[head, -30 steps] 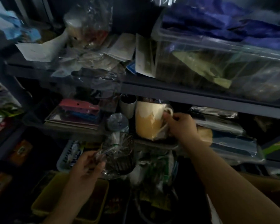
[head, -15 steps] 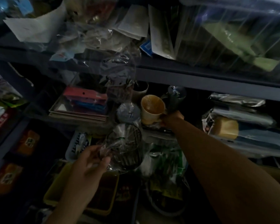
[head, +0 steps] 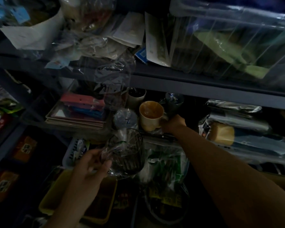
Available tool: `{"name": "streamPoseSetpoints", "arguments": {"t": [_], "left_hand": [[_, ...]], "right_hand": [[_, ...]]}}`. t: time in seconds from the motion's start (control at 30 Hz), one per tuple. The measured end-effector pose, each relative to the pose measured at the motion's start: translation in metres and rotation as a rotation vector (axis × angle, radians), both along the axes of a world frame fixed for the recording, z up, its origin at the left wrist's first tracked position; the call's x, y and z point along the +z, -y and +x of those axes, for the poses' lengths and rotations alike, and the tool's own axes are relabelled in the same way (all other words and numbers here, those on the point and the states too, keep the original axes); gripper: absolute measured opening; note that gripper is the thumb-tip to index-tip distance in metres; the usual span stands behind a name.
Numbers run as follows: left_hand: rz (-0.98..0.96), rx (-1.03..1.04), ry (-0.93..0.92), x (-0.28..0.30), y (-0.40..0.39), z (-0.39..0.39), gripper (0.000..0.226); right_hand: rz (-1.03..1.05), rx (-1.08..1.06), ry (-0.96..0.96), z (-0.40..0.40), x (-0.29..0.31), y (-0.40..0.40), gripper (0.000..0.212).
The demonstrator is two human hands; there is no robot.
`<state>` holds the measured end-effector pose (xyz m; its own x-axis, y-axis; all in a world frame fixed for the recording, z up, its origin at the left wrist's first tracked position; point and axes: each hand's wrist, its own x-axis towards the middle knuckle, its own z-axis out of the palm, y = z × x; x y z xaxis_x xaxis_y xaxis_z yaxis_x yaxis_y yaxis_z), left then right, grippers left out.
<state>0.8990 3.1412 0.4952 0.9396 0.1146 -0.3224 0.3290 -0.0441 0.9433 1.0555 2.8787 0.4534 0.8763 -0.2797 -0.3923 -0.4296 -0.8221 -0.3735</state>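
Observation:
A cream and yellow mug [head: 150, 116] stands on the middle shelf, its mouth tilted toward me. My right hand [head: 173, 124] reaches in from the right and grips the mug's handle. Lower left, my left hand [head: 92, 163] pinches the clear plastic wrap of a dark mesh cup [head: 127, 155] held in front of the shelf edge. A round grey lid [head: 125, 120] sits just left of the mug.
The upper shelf edge [head: 204, 86] runs above the mug, carrying a clear storage bin [head: 229, 43] and papers. Stacked flat boxes [head: 82, 109] lie left, wrapped packets [head: 237, 129] right. A white cup [head: 136, 97] stands behind. A yellow tray [head: 56, 203] sits below.
The mug went from being held up near me to standing deep on the shelf, my right hand stretched in with it. My left hand with the wrapped mesh cup barely moved.

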Motion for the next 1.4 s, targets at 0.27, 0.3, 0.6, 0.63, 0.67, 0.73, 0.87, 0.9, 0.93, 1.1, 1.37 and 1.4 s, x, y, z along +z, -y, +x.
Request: {"name": "streamPoseSetpoints", "arguments": {"t": [0.27, 0.3, 0.6, 0.63, 0.67, 0.73, 0.87, 0.9, 0.93, 1.1, 1.37, 1.4], "left_hand": [[0.046, -0.080, 0.036, 0.007, 0.018, 0.005, 0.030], [0.053, -0.103, 0.040, 0.009, 0.021, 0.006, 0.028], [0.172, -0.351, 0.156, 0.023, 0.057, 0.010, 0.029], [0.167, -0.367, 0.168, 0.025, 0.062, 0.011, 0.028], [0.153, -0.375, 0.172, 0.029, 0.066, 0.012, 0.027], [0.113, -0.361, 0.180, 0.035, 0.072, 0.017, 0.025], [0.168, -0.243, 0.225, 0.034, 0.068, 0.034, 0.016], [0.178, -0.223, 0.218, 0.032, 0.064, 0.037, 0.014], [0.180, -0.216, 0.204, 0.030, 0.061, 0.039, 0.011], [0.173, -0.229, 0.101, 0.015, 0.053, 0.031, 0.010], [0.176, -0.206, 0.001, 0.003, 0.044, 0.018, 0.011], [0.183, -0.203, 0.004, 0.003, 0.042, 0.017, 0.012]], "right_hand": [[0.143, 0.140, 0.396, -0.069, 0.058, 0.008, 0.050], [0.241, 0.203, 0.414, -0.084, 0.067, 0.008, 0.054], [0.175, 0.720, 0.180, -0.133, 0.119, 0.011, 0.111], [0.126, 0.723, 0.195, -0.131, 0.119, 0.012, 0.110], [0.099, 0.706, 0.212, -0.129, 0.119, 0.014, 0.109], [0.112, 0.626, 0.252, -0.124, 0.122, 0.022, 0.102], [0.105, 0.442, 0.375, -0.109, 0.126, 0.044, 0.086], [0.085, 0.411, 0.395, -0.105, 0.124, 0.046, 0.087], [0.053, 0.397, 0.406, -0.102, 0.120, 0.047, 0.090], [-0.109, 0.448, 0.355, -0.094, 0.093, 0.039, 0.095], [-0.130, 0.458, 0.039, -0.047, 0.059, 0.035, 0.080], [-0.156, 0.475, 0.005, -0.041, 0.053, 0.033, 0.081]]}}
